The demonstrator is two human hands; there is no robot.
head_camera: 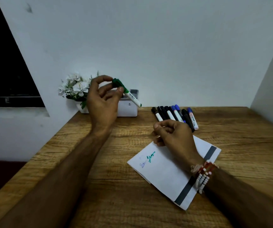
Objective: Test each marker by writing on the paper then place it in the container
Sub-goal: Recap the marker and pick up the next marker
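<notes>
Head view: a green marker (130, 95) is held up at the back of the table (116, 195), in front of the white container (129, 107). It is pinched at its dark green capped end by the thumb and fingertips of the left hand (102, 97). The white barrel is tilted down to the right, across the container's upper edge. The cap being on and a green scribble (150, 156) being seen on the paper (165, 175), the marker is judged to be tested and on its way into the container; it is not yet inside. A fainter blue scribble (142, 165) is seen beside the green one.

The right hand (173, 135) is rested on the far edge of the paper, probably to keep the sheet steady. Its fingers are curled in towards the thumb and nothing is seen held in them. Just beyond it, a row of black and blue markers (175, 115) is laid side by side, within easy reach.
</notes>
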